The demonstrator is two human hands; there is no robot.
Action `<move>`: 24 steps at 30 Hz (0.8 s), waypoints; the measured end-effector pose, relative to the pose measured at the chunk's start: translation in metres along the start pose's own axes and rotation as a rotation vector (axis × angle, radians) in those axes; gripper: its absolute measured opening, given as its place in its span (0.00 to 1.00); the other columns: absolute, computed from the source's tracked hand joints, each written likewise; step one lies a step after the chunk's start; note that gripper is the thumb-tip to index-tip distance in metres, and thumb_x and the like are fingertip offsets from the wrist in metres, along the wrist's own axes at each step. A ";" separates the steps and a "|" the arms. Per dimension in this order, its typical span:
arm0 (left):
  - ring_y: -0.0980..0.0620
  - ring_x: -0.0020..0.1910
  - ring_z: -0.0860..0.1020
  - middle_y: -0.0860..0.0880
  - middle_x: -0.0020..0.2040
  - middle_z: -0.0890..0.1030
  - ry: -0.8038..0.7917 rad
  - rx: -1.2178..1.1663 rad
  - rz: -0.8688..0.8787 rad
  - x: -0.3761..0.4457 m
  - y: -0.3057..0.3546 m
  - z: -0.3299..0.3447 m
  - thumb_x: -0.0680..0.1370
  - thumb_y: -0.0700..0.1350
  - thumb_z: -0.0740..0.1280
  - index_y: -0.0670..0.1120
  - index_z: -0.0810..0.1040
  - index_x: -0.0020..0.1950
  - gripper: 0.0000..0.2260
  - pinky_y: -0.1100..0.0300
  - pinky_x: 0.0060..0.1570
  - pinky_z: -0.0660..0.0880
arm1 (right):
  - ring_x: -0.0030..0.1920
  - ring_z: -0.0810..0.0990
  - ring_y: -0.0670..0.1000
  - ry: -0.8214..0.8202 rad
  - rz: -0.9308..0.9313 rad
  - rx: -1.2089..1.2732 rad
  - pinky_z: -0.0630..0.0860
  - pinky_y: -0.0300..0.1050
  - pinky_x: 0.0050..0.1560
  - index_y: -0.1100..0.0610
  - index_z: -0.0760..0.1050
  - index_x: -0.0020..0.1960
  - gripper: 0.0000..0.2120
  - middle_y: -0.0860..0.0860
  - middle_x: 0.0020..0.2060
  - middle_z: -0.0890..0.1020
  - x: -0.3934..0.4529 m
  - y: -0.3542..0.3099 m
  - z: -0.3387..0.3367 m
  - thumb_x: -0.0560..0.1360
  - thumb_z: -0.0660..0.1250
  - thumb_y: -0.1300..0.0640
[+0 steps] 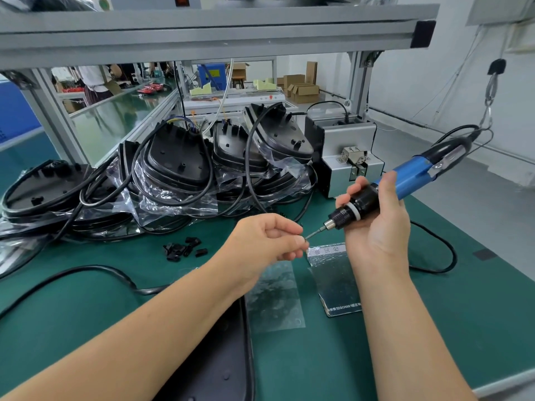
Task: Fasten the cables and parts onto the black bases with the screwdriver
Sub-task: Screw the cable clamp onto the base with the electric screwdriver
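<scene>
Blue-and-black electric screwdriver (385, 189) gripped in right hand (376, 227) above green worktop (434, 314); left hand (269, 241) pinching bit tip, perhaps seating a screw. Could drop if magnetism fails.

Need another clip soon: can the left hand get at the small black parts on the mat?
Probably yes: the black parts lie uncovered beside the left hand, though its fingers pinch at the screwdriver tip.

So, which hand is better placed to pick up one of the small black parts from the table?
Probably the left hand. It is nearer to the small black parts, which lie on its side. The right hand grips the screwdriver, so it is busy. The left fingers pinch at the bit tip and must let go first.
</scene>
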State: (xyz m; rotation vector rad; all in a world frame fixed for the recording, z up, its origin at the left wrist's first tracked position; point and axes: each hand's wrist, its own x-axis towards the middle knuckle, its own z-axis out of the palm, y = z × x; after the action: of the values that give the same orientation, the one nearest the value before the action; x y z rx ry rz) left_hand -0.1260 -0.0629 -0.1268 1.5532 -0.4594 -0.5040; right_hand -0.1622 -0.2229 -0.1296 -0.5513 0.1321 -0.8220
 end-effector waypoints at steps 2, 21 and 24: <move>0.52 0.34 0.81 0.43 0.38 0.85 -0.025 -0.083 -0.035 -0.001 0.000 0.000 0.74 0.31 0.70 0.39 0.78 0.48 0.06 0.66 0.37 0.77 | 0.34 0.77 0.49 -0.023 -0.001 0.012 0.75 0.43 0.33 0.56 0.69 0.50 0.07 0.53 0.37 0.78 -0.002 -0.001 0.001 0.80 0.64 0.54; 0.58 0.31 0.79 0.46 0.36 0.85 -0.015 0.333 0.084 -0.041 0.022 -0.064 0.73 0.35 0.73 0.44 0.81 0.49 0.08 0.70 0.34 0.73 | 0.44 0.84 0.56 -0.334 0.241 0.037 0.81 0.57 0.49 0.60 0.73 0.57 0.21 0.58 0.42 0.84 -0.027 0.018 0.053 0.82 0.54 0.44; 0.57 0.32 0.79 0.44 0.36 0.85 0.048 0.263 0.103 -0.054 0.018 -0.076 0.72 0.34 0.73 0.43 0.80 0.50 0.09 0.69 0.34 0.74 | 0.53 0.83 0.59 -0.450 0.242 -0.011 0.80 0.57 0.52 0.61 0.69 0.64 0.22 0.59 0.49 0.84 -0.029 0.024 0.062 0.77 0.60 0.47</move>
State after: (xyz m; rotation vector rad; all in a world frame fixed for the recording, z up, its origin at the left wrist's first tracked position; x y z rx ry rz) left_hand -0.1262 0.0288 -0.1045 1.7785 -0.5836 -0.3357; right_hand -0.1465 -0.1626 -0.0914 -0.7026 -0.2070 -0.4483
